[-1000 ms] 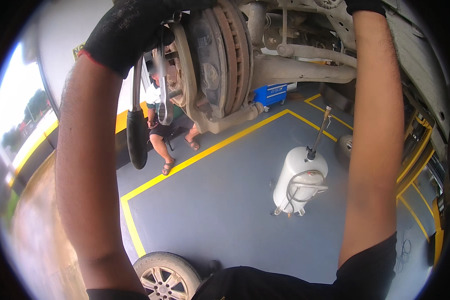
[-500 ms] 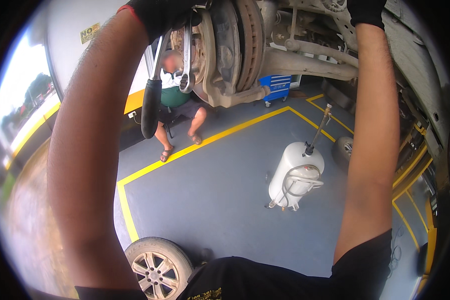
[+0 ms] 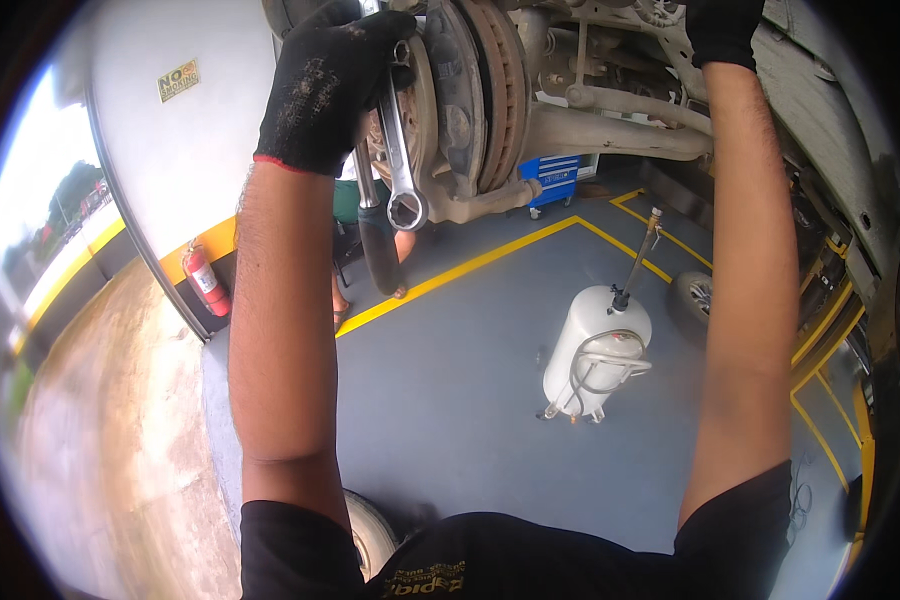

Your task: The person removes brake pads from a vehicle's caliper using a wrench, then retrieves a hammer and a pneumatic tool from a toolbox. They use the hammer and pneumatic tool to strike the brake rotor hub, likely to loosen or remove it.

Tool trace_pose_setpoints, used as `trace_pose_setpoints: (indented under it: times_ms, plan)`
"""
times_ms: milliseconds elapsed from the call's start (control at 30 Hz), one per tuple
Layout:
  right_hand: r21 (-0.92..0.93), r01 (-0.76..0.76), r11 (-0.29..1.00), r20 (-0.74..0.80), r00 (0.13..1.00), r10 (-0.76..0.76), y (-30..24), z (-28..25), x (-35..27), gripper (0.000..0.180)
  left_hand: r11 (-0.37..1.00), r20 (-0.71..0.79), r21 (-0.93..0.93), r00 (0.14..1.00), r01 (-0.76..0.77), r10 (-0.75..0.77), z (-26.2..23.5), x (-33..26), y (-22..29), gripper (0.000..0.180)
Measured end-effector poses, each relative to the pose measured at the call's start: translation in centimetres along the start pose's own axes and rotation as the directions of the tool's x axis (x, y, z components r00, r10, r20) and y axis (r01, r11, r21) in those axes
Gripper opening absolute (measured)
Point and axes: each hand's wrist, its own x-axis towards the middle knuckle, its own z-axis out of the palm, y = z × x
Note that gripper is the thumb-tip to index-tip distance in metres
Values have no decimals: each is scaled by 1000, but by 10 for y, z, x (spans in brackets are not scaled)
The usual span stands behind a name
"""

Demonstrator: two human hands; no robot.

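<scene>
My left hand [image 3: 315, 95], in a black glove with a red cuff, is raised beside the brake disc [image 3: 505, 95] at the upper middle. Its fingers are closed around a steel ring spanner [image 3: 397, 150], whose ring end hangs down. Alongside it hangs a tool with a metal shaft and black grip [image 3: 380, 255]; its upper end is hidden by the glove. My right hand [image 3: 725, 30], also black-gloved, reaches up by the vehicle's underbody at the top edge, with its fingers out of sight. A steering knuckle [image 3: 470, 205] sits below the disc.
On the grey floor stands a white tank [image 3: 595, 345] with an upright pipe. A blue tool cabinet [image 3: 555, 185] is behind the axle. A fire extinguisher [image 3: 206, 280] leans by the left wall. A seated person [image 3: 345, 205] is partly hidden behind the tools. A wheel [image 3: 370, 535] lies below.
My left hand and forearm have swung right and lower, bringing the glove into view. The spanner and black-gripped tool have shifted right and down with it. The right arm has barely moved.
</scene>
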Motion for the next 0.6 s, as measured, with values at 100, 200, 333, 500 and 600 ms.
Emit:
trace_pose_setpoints:
  times_ms: [100,200,333,500,600]
  plan:
    - [-406,277,871,23,956,-294,7,-14,-10,48,983,-1,-37,984,-180,180,-25,-1,-26,28]
    - [196,-18,980,-136,990,46,-19,-13,-45,48,992,-74,-42,990,-120,116,-42,-38,-36,29]
    - [854,-219,472,-37,879,475,-75,-28,-68,48,989,87,28,985,145,-147,-60,-101,-58,16]
    - [374,-485,791,-24,847,531,-85,-58,-136,49,884,343,89,819,460,-460,-96,-175,-130,11]
    - [561,-632,535,74,682,727,-136,-61,-142,62,808,285,112,760,579,-584,-117,-214,-171,12]
